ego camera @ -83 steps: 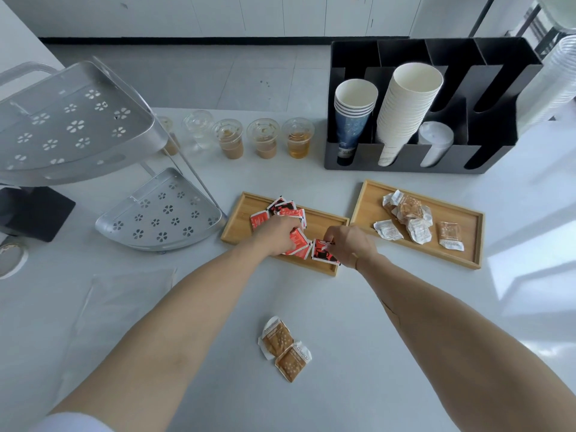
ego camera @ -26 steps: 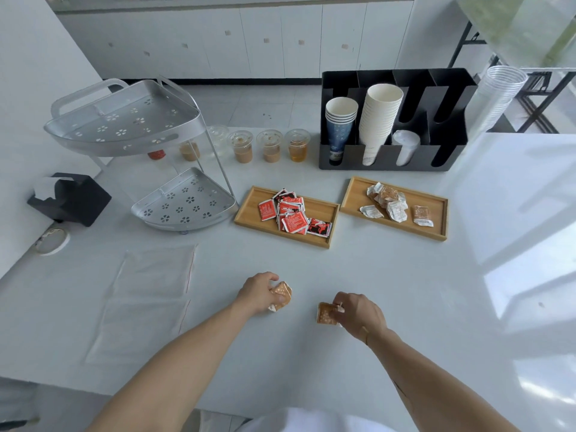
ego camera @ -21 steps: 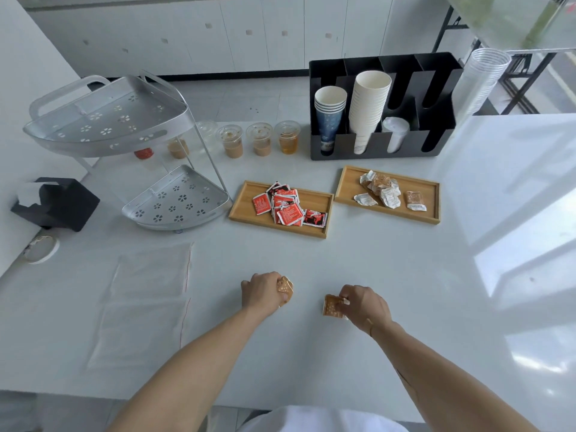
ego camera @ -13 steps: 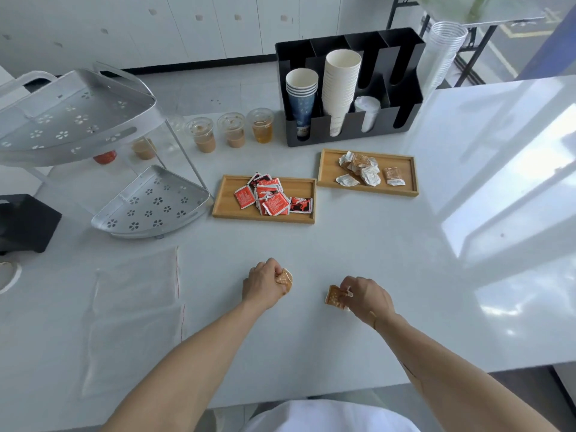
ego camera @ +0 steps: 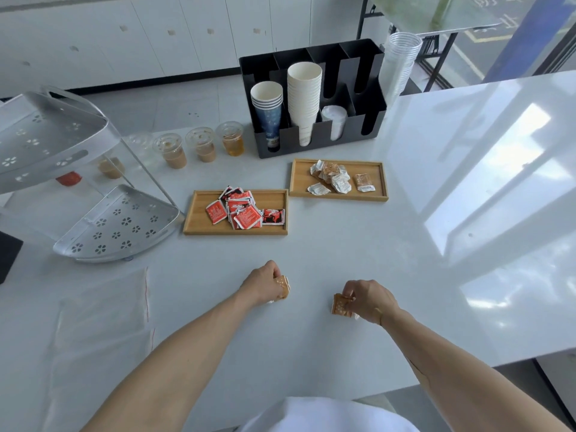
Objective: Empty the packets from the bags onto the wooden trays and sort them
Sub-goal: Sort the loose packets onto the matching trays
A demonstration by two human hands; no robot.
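My left hand (ego camera: 261, 282) is closed on a brown packet (ego camera: 282, 286) just above the white table. My right hand (ego camera: 367, 297) pinches a second brown packet (ego camera: 339, 304) by its edge. Both hands are near the table's front, well short of the trays. The left wooden tray (ego camera: 196, 224) holds a pile of red packets (ego camera: 241, 210). The right wooden tray (ego camera: 381, 182) holds several white and brown packets (ego camera: 335, 179). Two flat, clear plastic bags (ego camera: 103, 322) lie on the table to my left.
A black cup organiser (ego camera: 314, 98) with paper cups stands behind the trays, with a stack of clear cups (ego camera: 400, 63) beside it. Three lidded drinks (ego camera: 202, 148) line the back. A silver two-tier rack (ego camera: 78, 194) fills the left side. The table's edge runs at lower right.
My hands left the red-packet tray and came back to the near table, each taking hold of a brown packet. In the last second they hold still while my head turns.
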